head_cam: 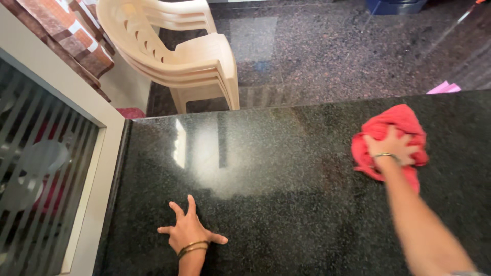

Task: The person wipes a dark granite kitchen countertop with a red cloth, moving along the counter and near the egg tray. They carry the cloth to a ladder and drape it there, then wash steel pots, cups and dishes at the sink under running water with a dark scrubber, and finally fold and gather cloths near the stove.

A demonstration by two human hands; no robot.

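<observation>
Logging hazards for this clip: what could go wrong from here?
The right hand presses a red cloth close to the far edge of the dark stone counter; a long stroke might push it off. The left hand is splayed flat on the glossy top and could slip if leaned on. Stacked plastic chairs stand just beyond that edge.

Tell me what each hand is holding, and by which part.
The right hand presses flat on the middle of a bunched red cloth. The left hand holds nothing, fingers spread on the dark countertop.
</observation>
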